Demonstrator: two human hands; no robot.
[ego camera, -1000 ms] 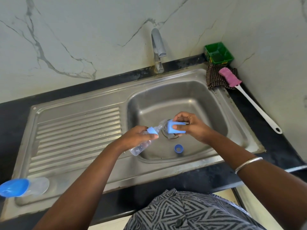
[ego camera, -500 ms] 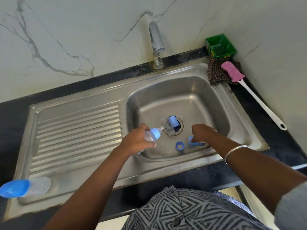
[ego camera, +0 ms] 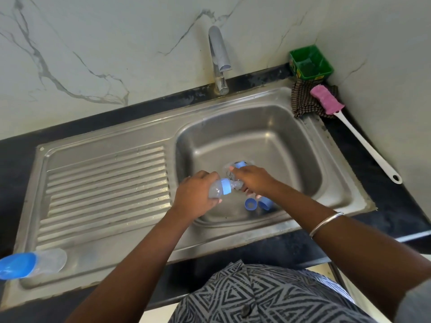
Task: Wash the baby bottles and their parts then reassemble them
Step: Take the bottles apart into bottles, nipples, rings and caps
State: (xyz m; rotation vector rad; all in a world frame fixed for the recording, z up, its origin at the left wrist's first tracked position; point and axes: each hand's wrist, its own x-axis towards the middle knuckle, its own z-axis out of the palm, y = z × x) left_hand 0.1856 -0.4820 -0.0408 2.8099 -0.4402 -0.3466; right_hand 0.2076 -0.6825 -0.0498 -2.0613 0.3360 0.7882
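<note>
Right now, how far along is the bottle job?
Early. Done: loose blue parts already lie in the sink basin, taken off. In hand: the left hand grips a clear bottle with its blue collar on; the right hand works at its nipple end. Left: the capped bottle on the drainboard is untouched, the brush unused, the tap dry; no reassembly yet.

head view, close above, facing down at sink
</note>
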